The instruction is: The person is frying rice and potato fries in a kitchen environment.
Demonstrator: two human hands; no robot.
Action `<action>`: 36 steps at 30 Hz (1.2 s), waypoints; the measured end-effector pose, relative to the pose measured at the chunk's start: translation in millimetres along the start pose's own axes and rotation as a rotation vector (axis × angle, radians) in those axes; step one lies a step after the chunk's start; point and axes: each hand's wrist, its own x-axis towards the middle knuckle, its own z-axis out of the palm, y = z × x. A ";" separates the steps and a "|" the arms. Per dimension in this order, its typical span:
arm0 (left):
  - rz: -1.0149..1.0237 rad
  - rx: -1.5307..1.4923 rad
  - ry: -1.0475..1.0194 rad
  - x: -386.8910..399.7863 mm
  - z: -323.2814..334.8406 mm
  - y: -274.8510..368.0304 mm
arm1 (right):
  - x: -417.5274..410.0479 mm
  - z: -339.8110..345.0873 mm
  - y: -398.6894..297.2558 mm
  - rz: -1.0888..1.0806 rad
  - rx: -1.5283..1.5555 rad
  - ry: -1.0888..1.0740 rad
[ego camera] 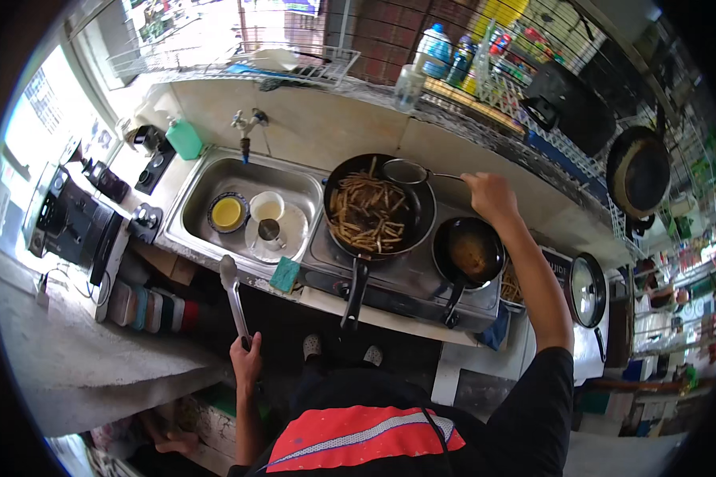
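My left hand point(246, 358) grips the handle end of metal kitchen tongs point(232, 292), held upward in front of the sink's edge. In my right hand point(490, 197) is the thin handle of a round mesh strainer point(406, 171). The strainer hangs over the back right rim of a large black frying pan point(419, 220). Brown strips of food, like fries point(367, 208), lie in that pan, which stands on the left of a gas stove point(388, 283). To its right sits a smaller black pan point(468, 250) with a brownish residue or liquid in its bottom.
A steel sink point(194, 185) on the left holds a yellow-filled bowl point(227, 213), cups and a plate. A green sponge point(284, 274) lies on its front edge. A lidded pan point(588, 289) stands at right. Pans hang from the rack point(620, 223). Another person's foot point(176, 442) shows lower left.
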 end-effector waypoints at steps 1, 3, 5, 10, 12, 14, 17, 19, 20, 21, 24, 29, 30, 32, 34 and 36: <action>0.019 0.015 0.020 -3.8 -1.4 0.1 | 15.2 8.4 -7.9 -0.018 0.006 0.002; -0.023 -0.001 0.039 -13.3 -3.8 0.4 | 40.2 21.1 -22.2 -0.029 -0.159 -0.099; -0.080 -0.028 0.046 -19.1 -6.6 -4.8 | 61.2 33.0 -32.6 -0.079 -0.157 -0.086; -0.069 -0.011 0.095 -27.5 -11.7 -21.7 | 90.1 40.9 -48.4 -0.284 -0.163 -0.119; -0.065 -0.006 0.109 -25.9 -11.2 -24.4 | 91.1 36.2 -49.7 -0.481 -0.116 -0.116; -0.073 -0.001 0.105 -23.8 -11.3 -21.9 | 88.1 23.5 -53.7 -0.518 -0.159 -0.155; -0.079 0.000 0.094 -17.8 -10.3 -17.4 | 90.1 -4.7 -55.5 -0.509 -0.210 -0.196; -0.075 -0.003 0.081 -15.1 -8.1 -14.7 | 88.8 -7.5 -55.5 -0.458 -0.220 -0.200; -0.074 -0.011 0.073 -12.8 -6.6 -13.1 | 87.7 -3.6 -59.0 -0.410 -0.174 -0.149; -0.075 -0.018 0.066 -11.5 -5.2 -12.1 | 85.8 1.3 -62.0 -0.362 -0.128 -0.097; -0.088 -0.023 0.035 -9.0 -1.6 -13.6 | 72.9 25.7 -70.3 -0.355 0.035 -0.150; -0.048 0.004 0.031 -10.2 -2.3 -8.6 | 41.8 40.0 -42.2 -0.341 0.308 -0.299; -0.036 0.015 0.040 -11.4 -2.5 -6.5 | 40.2 37.1 -33.1 -0.298 0.344 -0.288; -0.051 0.002 0.035 -12.6 -3.4 -9.1 | 41.8 38.0 -25.7 -0.252 0.381 -0.275; -0.063 -0.008 0.021 -13.9 -2.9 -8.6 | 43.7 34.8 -25.8 -0.116 0.284 -0.128; -0.025 0.009 0.008 -14.3 -2.8 -5.6 | 46.8 48.2 -24.5 -0.041 0.254 -0.110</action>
